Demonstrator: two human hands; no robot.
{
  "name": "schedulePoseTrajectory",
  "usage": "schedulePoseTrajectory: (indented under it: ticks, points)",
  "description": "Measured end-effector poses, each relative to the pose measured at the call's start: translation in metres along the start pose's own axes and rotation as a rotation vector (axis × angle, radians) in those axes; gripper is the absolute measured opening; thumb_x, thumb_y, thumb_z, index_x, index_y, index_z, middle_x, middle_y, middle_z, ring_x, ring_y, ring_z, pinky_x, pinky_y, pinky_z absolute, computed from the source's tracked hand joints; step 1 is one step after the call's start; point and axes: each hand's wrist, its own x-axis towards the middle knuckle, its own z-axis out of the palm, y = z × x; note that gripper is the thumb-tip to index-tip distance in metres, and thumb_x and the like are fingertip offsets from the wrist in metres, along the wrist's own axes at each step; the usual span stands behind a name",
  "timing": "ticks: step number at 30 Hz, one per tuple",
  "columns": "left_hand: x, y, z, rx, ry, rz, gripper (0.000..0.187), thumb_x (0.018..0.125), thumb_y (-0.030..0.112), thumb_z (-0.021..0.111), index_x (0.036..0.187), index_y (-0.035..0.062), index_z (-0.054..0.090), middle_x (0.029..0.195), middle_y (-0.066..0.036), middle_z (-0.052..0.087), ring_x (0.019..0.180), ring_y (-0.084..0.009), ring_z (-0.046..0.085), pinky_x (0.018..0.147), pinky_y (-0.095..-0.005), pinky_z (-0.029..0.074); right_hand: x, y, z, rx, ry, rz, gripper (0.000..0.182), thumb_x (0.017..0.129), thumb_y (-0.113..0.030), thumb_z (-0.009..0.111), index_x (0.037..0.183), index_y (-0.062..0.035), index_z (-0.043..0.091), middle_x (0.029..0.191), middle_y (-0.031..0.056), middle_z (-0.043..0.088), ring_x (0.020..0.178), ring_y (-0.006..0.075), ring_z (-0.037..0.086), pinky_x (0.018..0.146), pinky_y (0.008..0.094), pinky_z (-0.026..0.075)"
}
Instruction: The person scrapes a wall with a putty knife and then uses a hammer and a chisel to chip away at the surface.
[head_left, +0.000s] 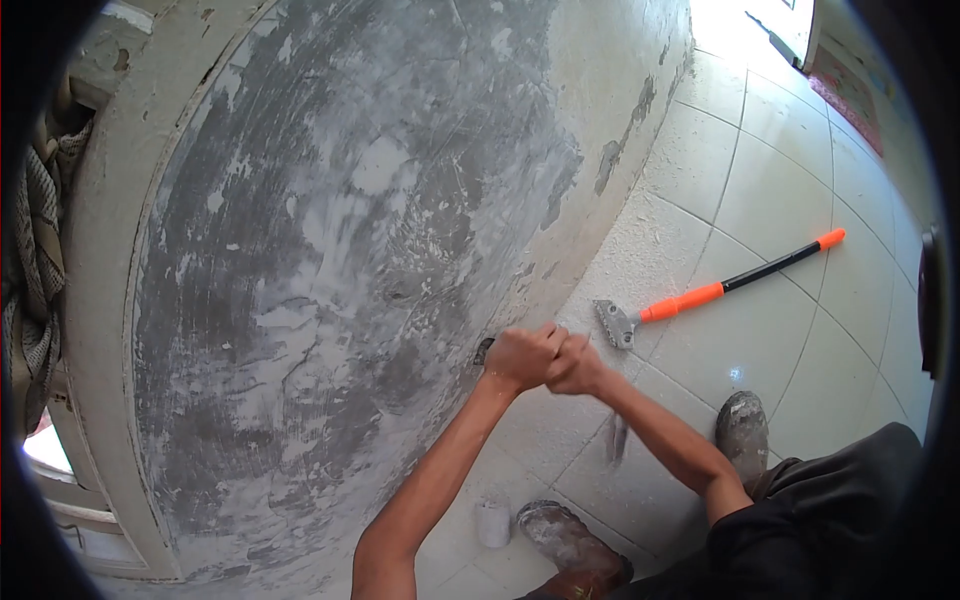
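My left hand (522,359) is closed in a fist low against the scraped wall (380,250). Directly behind it, my right hand (577,365) is closed too, and the two fists touch. A small dark piece (484,351) shows between the left fist and the wall. The fingers hide whatever they grip, so its kind does not show. Right of the hands, a long-handled scraper (690,299) with orange grips and a grey metal head lies on the floor.
White dust and flakes cover the tiled floor (780,180) along the wall. A whitish cylindrical container (493,523) stands near my dusty shoe (570,545), with my other shoe (743,432) further right. A narrow flat object (617,438) lies beneath my right forearm. A framed opening with cloth (40,260) borders the wall at left.
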Motion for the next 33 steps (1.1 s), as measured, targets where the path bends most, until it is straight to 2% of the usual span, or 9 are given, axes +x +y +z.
schedulePoseTrajectory:
  ticks: [1, 4, 5, 6, 8, 10, 14, 19, 33]
  points:
    - [0.008, 0.003, -0.004, -0.027, 0.162, -0.111, 0.038, 0.090, 0.037, 0.062, 0.065, 0.0089, 0.064, 0.062, -0.010, 0.063, 0.051, -0.0279, 0.064, 0.044, -0.0359, 0.048, 0.012, 0.003, -0.019, 0.049, -0.039, 0.021, 0.010, 0.065, -0.007, 0.064, 0.074, -0.0064, 0.060, 0.072, 0.0137, 0.064, 0.065, 0.0359, 0.063, 0.054, 0.0429, 0.050]
    - [0.010, 0.009, -0.008, -0.081, 0.163, -0.138, 0.040, 0.090, 0.039, 0.062, 0.064, 0.0084, 0.063, 0.062, -0.011, 0.064, 0.050, -0.0291, 0.064, 0.044, -0.0367, 0.049, 0.015, -0.009, -0.027, 0.195, -0.062, 0.100, 0.010, 0.067, -0.005, 0.063, 0.077, -0.0044, 0.061, 0.073, 0.0152, 0.064, 0.071, 0.0366, 0.064, 0.060, 0.0431, 0.050]
    - [0.002, 0.004, -0.004, -0.071, 0.063, -0.079, 0.041, 0.091, 0.039, 0.062, 0.064, 0.0081, 0.065, 0.063, -0.012, 0.065, 0.050, -0.0299, 0.064, 0.045, -0.0374, 0.049, 0.002, -0.009, 0.001, 0.489, 0.052, 0.119, 0.009, 0.072, -0.003, 0.061, 0.081, -0.0020, 0.062, 0.075, 0.0164, 0.065, 0.074, 0.0340, 0.065, 0.064, 0.0418, 0.051]
    - [-0.006, 0.003, -0.010, -0.007, -0.181, -0.057, 0.045, 0.092, 0.043, 0.060, 0.065, 0.0070, 0.068, 0.063, -0.013, 0.065, 0.051, -0.0300, 0.065, 0.047, -0.0378, 0.050, -0.012, -0.017, 0.032, 0.500, 0.128, 0.194, 0.009, 0.076, -0.001, 0.058, 0.084, -0.0002, 0.062, 0.079, 0.0163, 0.065, 0.077, 0.0304, 0.065, 0.066, 0.0411, 0.051]
    - [-0.022, 0.002, -0.011, -0.047, -0.297, 0.000, 0.048, 0.092, 0.045, 0.059, 0.066, 0.0061, 0.070, 0.063, -0.013, 0.065, 0.053, -0.0292, 0.066, 0.048, -0.0377, 0.050, -0.030, -0.042, 0.071, 0.511, 0.152, 0.229, 0.013, 0.077, 0.000, 0.057, 0.088, 0.0001, 0.063, 0.083, 0.0144, 0.066, 0.081, 0.0283, 0.065, 0.069, 0.0421, 0.051]
    - [-0.030, 0.004, -0.013, -0.033, -0.313, -0.004, 0.049, 0.092, 0.045, 0.058, 0.066, 0.0061, 0.070, 0.064, -0.013, 0.066, 0.053, -0.0294, 0.066, 0.049, -0.0383, 0.051, -0.033, -0.063, 0.081, 0.492, 0.373, 0.300, 0.018, 0.077, 0.001, 0.057, 0.093, -0.0009, 0.064, 0.086, 0.0143, 0.066, 0.084, 0.0301, 0.065, 0.072, 0.0435, 0.051]
    - [-0.025, 0.006, -0.007, -0.053, -0.226, -0.026, 0.048, 0.093, 0.045, 0.057, 0.068, 0.0065, 0.069, 0.067, -0.014, 0.067, 0.055, -0.0309, 0.066, 0.049, -0.0391, 0.051, -0.036, -0.026, 0.065, 0.319, 0.044, 0.209, 0.021, 0.076, -0.002, 0.060, 0.097, -0.0013, 0.064, 0.090, 0.0158, 0.067, 0.088, 0.0345, 0.064, 0.075, 0.0438, 0.051]
    - [-0.004, 0.009, 0.004, -0.100, -0.138, -0.073, 0.045, 0.092, 0.043, 0.059, 0.067, 0.0063, 0.067, 0.067, -0.014, 0.066, 0.057, -0.0325, 0.066, 0.050, -0.0393, 0.051, -0.028, -0.007, 0.035, 0.473, 0.096, 0.239, 0.018, 0.075, -0.003, 0.060, 0.093, -0.0019, 0.064, 0.089, 0.0160, 0.067, 0.086, 0.0339, 0.064, 0.073, 0.0436, 0.050]
    - [0.020, 0.010, 0.002, -0.082, 0.033, -0.079, 0.040, 0.090, 0.038, 0.064, 0.064, 0.0073, 0.061, 0.065, -0.012, 0.063, 0.053, -0.0314, 0.064, 0.045, -0.0396, 0.048, -0.009, 0.009, -0.004, 0.171, -0.001, 0.122, 0.013, 0.072, -0.007, 0.060, 0.085, -0.0046, 0.061, 0.083, 0.0133, 0.066, 0.081, 0.0355, 0.062, 0.068, 0.0457, 0.048]
